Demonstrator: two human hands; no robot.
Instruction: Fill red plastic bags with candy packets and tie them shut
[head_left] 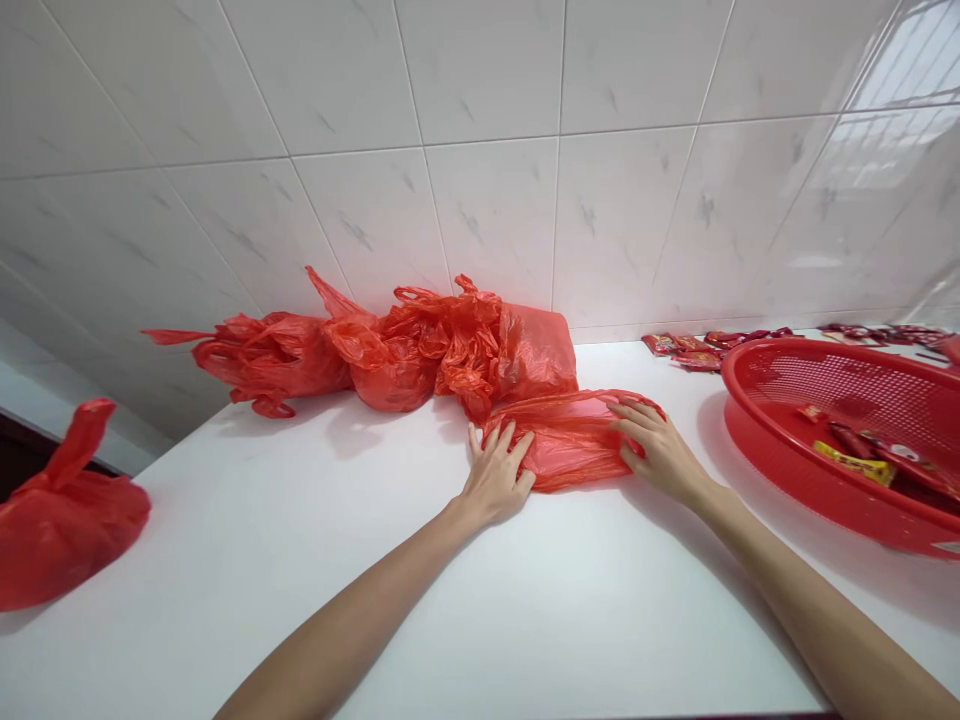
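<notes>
A thin red plastic bag (570, 440) lies on its side on the white table in front of me. My left hand (497, 470) rests on the bag's left end, fingers spread and pressed against the plastic. At the other end, my right hand (660, 450) reaches over the bag's rim with its fingers apart and slightly bent. Their tips touch the film or sit just inside its loose mouth; I cannot tell which. Just behind, a filled red bag (536, 350) leans near the wall.
Several tied red bags (397, 350) line the tiled wall. Another knotted bag (71, 520) sits at the table's left edge. To the right stands a red plastic basket (810, 480) holding small snack packets (855, 462). More red packets (697, 352) lie behind it.
</notes>
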